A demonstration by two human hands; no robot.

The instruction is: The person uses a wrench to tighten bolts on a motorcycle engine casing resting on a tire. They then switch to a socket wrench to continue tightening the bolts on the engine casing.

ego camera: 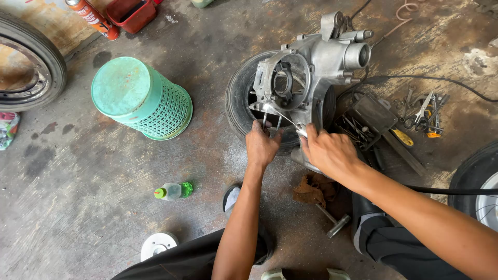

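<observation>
Both hands (pixel 262 145) (pixel 327 151) grip engine casing (pixel 306 72) btm edge.

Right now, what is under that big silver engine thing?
A small black tyre lies flat on the floor under the silver engine casing. The casing and both hands cover most of the tyre, so its far side and middle stay hidden.

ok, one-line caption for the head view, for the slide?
Both hands, left and right, work at a grey engine casing resting on a small tyre; green basket upturned nearby.
</observation>
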